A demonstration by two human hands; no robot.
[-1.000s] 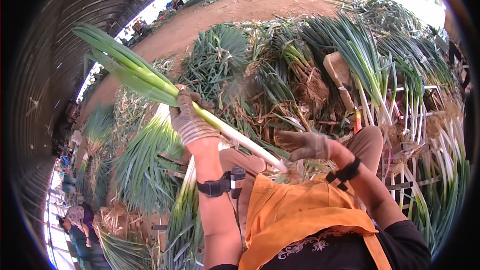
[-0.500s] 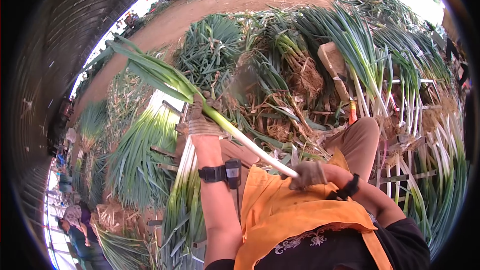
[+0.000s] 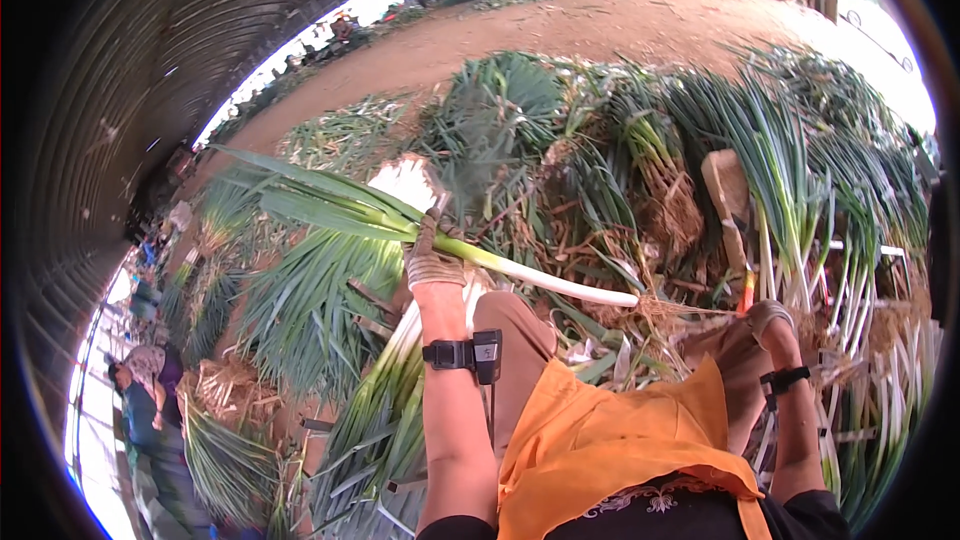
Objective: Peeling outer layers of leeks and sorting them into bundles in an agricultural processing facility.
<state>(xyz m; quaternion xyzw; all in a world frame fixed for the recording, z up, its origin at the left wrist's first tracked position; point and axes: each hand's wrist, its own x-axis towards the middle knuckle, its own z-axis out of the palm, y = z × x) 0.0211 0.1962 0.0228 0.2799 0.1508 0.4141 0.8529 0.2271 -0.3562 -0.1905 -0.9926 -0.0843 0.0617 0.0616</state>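
My gloved left hand (image 3: 432,252) is closed around a long green onion (image 3: 530,277) where the green meets the white. Its leaves fan out to the upper left; the white stalk points right and ends in brown roots (image 3: 652,308). A thin pale-brown strand runs from beside the roots toward my gloved right hand (image 3: 772,320). That hand is off the stalk, over my right knee, its fingers curled; what they hold is hidden. Just above it stands an orange handle-like thing (image 3: 748,292), beside a pale wooden-looking block (image 3: 727,195).
Trimmed green onions lie left (image 3: 320,280) and beside my left leg (image 3: 385,390). Untrimmed onions with roots (image 3: 670,180) lie ahead; more stand at a metal rack (image 3: 860,250) on the right. Peeled scraps (image 3: 605,340) cover the ground. Another person (image 3: 145,380) is at far left.
My right hand has moved right, away from the root end, so the roots now show. The onion lies flatter in my left hand. The whole view has shifted.
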